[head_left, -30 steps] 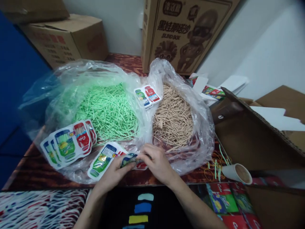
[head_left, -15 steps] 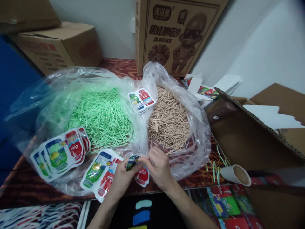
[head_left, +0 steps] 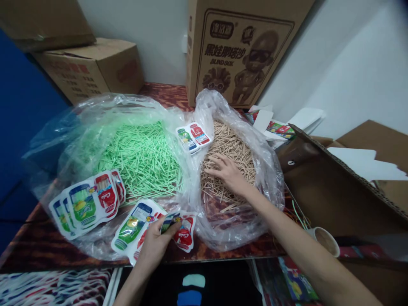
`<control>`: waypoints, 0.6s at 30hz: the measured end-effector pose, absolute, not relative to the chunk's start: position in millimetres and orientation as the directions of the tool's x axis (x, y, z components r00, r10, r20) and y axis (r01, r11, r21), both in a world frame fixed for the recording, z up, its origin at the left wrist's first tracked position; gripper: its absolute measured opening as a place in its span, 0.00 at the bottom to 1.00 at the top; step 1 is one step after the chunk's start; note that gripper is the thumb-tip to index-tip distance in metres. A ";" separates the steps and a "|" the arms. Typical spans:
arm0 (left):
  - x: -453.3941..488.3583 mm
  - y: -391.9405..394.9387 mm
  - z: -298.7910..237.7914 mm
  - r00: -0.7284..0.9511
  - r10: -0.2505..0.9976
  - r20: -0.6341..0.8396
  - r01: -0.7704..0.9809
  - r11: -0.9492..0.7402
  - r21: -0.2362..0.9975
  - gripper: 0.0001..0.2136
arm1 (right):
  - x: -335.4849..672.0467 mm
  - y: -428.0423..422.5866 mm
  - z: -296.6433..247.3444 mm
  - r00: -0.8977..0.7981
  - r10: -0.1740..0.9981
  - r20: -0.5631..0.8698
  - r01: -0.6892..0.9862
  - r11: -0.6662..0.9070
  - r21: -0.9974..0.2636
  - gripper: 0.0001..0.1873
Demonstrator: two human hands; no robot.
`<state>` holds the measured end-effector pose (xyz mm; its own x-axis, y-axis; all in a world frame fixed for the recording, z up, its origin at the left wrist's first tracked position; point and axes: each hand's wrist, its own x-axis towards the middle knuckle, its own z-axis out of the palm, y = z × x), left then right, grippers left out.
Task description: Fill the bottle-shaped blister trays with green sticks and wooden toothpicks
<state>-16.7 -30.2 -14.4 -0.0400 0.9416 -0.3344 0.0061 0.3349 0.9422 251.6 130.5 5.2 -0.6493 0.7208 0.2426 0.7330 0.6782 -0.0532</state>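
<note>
My left hand [head_left: 155, 241] grips a printed plastic pouch [head_left: 181, 231] with a red bottle picture, near the table's front edge. My right hand [head_left: 227, 170] reaches into a clear bag [head_left: 270, 178] and rests with fingers spread on a heap of tan sticks [head_left: 234, 148]. To the left, a second clear bag holds a heap of green sticks [head_left: 140, 155]. Another pouch [head_left: 134, 223] lies under my left hand. A stack of pouches [head_left: 86, 202] lies at the left, and one more pouch [head_left: 193, 137] sits between the two heaps.
A tall printed carton [head_left: 242, 46] stands at the back, with brown boxes [head_left: 92, 68] at the back left. An open cardboard box [head_left: 344, 178] fills the right. A paper cup [head_left: 327, 240] lies on its side by the table edge, near rubber bands and loose green sticks [head_left: 299, 214].
My right hand let go of the pouch and moved up and right into the bag of tan sticks. My left hand keeps the pouch near the front edge.
</note>
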 end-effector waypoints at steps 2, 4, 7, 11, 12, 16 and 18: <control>-15.1 -30.0 -14.6 -0.043 0.940 -0.338 0.006 0.339 0.941 0.11 | 248.7 144.0 2.5 -0.726 0.670 0.155 0.680 0.733 0.014 0.31; -14.2 -29.8 -14.2 -0.050 0.936 -0.349 -0.004 0.349 0.937 0.10 | 243.7 152.1 0.2 -0.746 0.653 0.132 0.661 0.750 0.029 0.27; -15.8 -29.4 -12.5 -0.056 0.930 -0.362 -0.032 0.361 0.932 0.10 | 238.8 155.9 -2.2 -0.727 0.664 0.175 0.675 0.738 0.003 0.21; -19.3 -28.0 -11.3 -0.072 0.915 -0.398 -0.067 0.394 0.917 0.10 | 239.6 153.6 0.5 -0.669 0.690 0.277 0.703 0.708 -0.065 0.14; -19.4 -27.5 -11.8 -0.078 0.910 -0.407 -0.067 0.402 0.913 0.11 | 240.7 153.8 2.3 -0.651 0.696 0.302 0.708 0.701 -0.091 0.12; -17.4 -26.6 -18.6 -0.081 0.918 -0.389 -0.039 0.387 0.921 0.12 | 246.4 161.3 11.9 -0.501 0.781 0.375 0.732 0.612 -0.298 0.10; -16.4 -27.6 -23.0 -0.069 0.927 -0.370 -0.022 0.369 0.929 0.12 | 250.0 166.7 17.3 -0.360 0.860 0.360 0.724 0.501 -0.473 0.11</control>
